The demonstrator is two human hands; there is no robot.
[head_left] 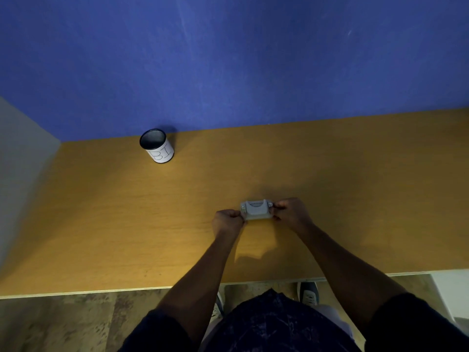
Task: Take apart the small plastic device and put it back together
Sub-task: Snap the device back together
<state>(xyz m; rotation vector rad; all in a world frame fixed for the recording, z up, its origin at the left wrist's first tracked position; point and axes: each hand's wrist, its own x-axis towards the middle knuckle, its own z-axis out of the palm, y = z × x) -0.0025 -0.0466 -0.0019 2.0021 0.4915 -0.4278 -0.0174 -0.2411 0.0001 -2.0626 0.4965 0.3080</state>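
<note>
A small grey plastic device (256, 210) with a slotted top and screw tabs at its corners is held between both hands, low over the wooden table (127, 224). My left hand (226, 221) pinches its left end with curled fingers. Its right end is gripped by my right hand (291, 212). The device looks whole, in one piece. Its underside is hidden.
A black mesh cup (156, 146) wrapped in white paper with handwritten letters stands at the back left, near the blue wall (228, 59). The table's front edge (101, 290) runs just before my body. A grey side panel (20, 161) bounds the left.
</note>
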